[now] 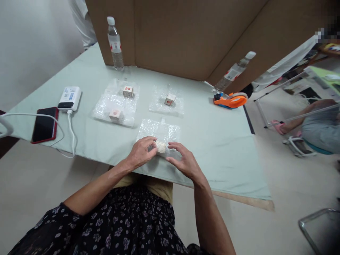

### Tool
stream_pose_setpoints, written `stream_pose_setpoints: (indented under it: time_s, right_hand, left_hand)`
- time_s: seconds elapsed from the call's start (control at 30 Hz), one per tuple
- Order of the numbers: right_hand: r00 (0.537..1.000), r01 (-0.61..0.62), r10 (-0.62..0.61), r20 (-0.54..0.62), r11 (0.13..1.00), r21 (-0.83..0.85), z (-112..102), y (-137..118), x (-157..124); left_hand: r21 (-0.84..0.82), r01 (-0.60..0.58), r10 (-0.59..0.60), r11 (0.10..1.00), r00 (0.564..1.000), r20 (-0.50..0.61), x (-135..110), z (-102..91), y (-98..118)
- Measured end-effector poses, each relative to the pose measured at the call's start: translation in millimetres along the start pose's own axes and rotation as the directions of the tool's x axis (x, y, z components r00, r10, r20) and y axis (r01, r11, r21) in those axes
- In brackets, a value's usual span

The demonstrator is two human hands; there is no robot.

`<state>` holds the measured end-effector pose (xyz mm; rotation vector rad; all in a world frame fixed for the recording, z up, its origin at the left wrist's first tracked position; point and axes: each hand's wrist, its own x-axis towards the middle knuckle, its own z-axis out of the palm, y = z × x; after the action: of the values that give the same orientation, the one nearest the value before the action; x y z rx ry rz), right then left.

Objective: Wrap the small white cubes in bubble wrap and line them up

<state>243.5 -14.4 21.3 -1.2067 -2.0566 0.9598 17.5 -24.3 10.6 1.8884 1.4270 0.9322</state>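
Near the table's front edge, our left hand [140, 151] and right hand [184, 161] pinch a small pale cardboard box [160, 146] on a clear bubble-wrap sheet [159, 131]; its lower half is hidden

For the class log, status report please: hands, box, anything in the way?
Left hand and right hand both pinch the small pale cardboard box. Box sits on clear bubble-wrap sheet. Nothing in the way.

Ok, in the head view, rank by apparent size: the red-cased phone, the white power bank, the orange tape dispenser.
1. Red-cased phone, largest.
2. Orange tape dispenser and white power bank look alike; differing distance from the camera leaves their order unsure.
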Motion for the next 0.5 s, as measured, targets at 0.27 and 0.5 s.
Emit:
stream_pose_setpoints:
  time_s: [0.27,0.5]
  right_hand:
    - [0.991,-0.006,0.026,-0.130,0.988,0.154,25,8,15]
    - [0.985,-0.036,0.069,-0.160,0.980,0.197,28,6,13]
  left_hand:
    - [-0.149,0.085,-0.077,0.985,0.996,0.055,8,-0.9,-1]
    - [-0.197,0.087,-0.086,0.977,0.996,0.016,10,1.8,-1]
